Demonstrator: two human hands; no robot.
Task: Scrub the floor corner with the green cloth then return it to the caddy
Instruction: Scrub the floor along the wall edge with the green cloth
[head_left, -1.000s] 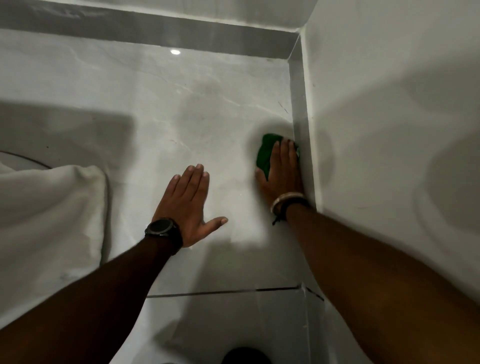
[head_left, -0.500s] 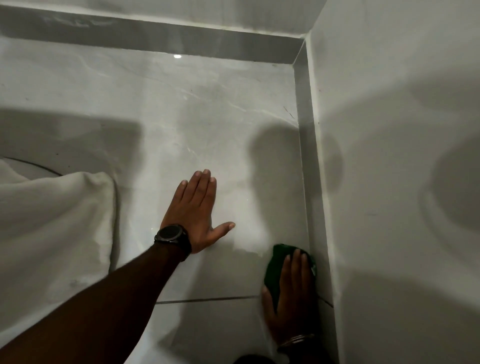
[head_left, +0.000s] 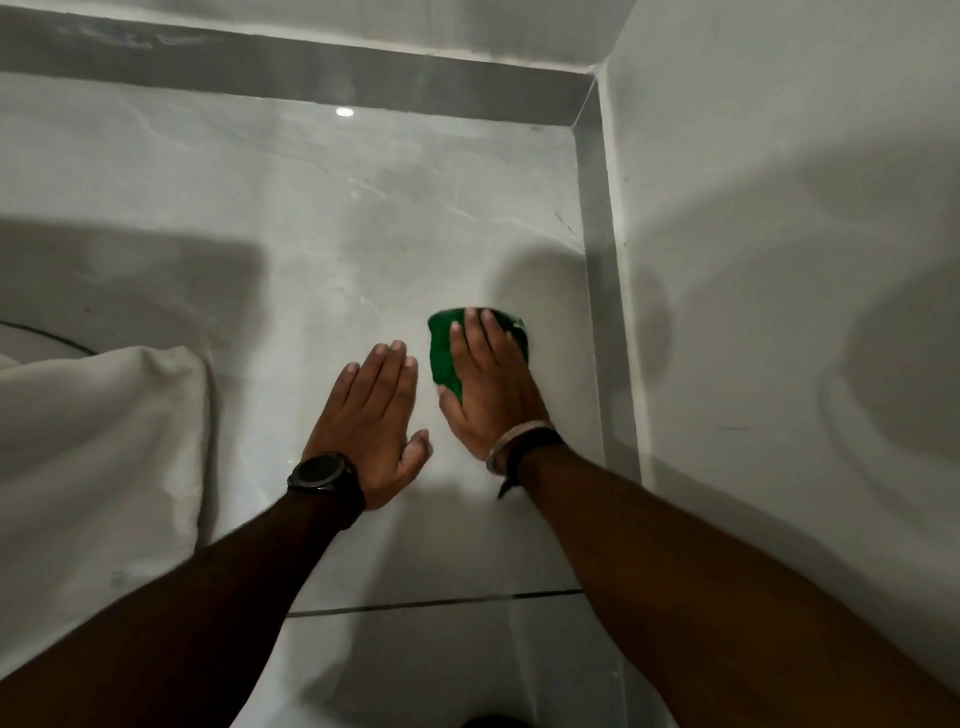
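A green cloth (head_left: 445, 353) lies flat on the pale marble floor (head_left: 311, 234), a short way left of the grey skirting. My right hand (head_left: 491, 387) presses down on it, palm flat, fingers spread over most of the cloth. Just to its left, my left hand (head_left: 376, 415) rests flat on the floor with fingers together and nothing in it; a black watch is on that wrist. The floor corner (head_left: 584, 127) lies further ahead at the upper right. No caddy is in view.
A white fabric bundle (head_left: 98, 457) sits on the floor at the left. Grey skirting (head_left: 602, 312) runs along the white wall (head_left: 779, 260) on the right and along the far wall. A dark grout line (head_left: 431, 603) crosses the floor near me.
My right hand slid the cloth back along the skirting toward me, then forward again and a little left, away from the wall. The left hand stayed planted.
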